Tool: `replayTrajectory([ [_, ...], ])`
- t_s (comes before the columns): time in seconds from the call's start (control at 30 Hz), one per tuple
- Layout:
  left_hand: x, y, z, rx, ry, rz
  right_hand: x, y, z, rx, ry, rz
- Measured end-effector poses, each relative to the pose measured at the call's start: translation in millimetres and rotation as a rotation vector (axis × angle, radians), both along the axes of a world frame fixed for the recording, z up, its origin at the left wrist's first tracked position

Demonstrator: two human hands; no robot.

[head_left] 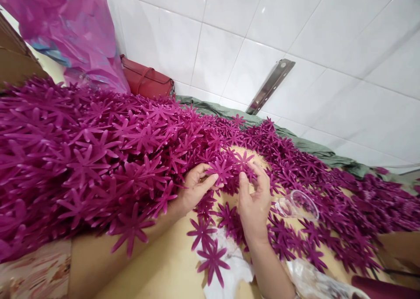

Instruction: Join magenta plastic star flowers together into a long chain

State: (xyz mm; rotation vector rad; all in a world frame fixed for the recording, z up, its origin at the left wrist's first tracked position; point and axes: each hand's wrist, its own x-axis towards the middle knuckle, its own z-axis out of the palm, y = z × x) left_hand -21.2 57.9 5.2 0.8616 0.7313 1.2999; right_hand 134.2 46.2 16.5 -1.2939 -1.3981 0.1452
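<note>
A huge heap of magenta plastic flower pieces (82,159) covers the table from the left across the back. My left hand (193,187) rests at the edge of the heap, its fingers curled around one magenta flower piece (220,170). My right hand (255,198) is just to the right, thumb and fingers bent and pinching at flower pieces near the same spot. More loose flowers (210,255) lie on the tan tabletop (164,268) below my hands.
A clear plastic cup (297,205) lies on its side right of my right hand. White crumpled paper or plastic (236,268) sits near my wrist. A red bag (147,81), a pink plastic bag (75,32) and a white tiled wall (295,50) stand behind.
</note>
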Motion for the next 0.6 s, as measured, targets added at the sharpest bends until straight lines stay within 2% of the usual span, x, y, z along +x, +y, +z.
replayTrajectory([
  [0.1,0,1,0.1,0.022,-0.012,-0.014,-9,-7,5.7,0.021,-0.139,0.076],
  [0.2,0,2,1.0,0.051,-0.002,-0.025,-13,-9,4.5,-0.019,-0.161,0.148],
  [0.4,-1,-1,4.8,0.074,0.055,-0.043,-13,-9,2.6,-0.108,-0.050,0.235],
  [0.5,-2,-2,4.5,0.076,0.059,-0.038,-15,-10,4.7,-0.138,0.079,0.281],
  [0.6,-1,-1,2.7,0.073,0.062,-0.022,-14,-9,5.2,-0.144,0.226,0.248],
])
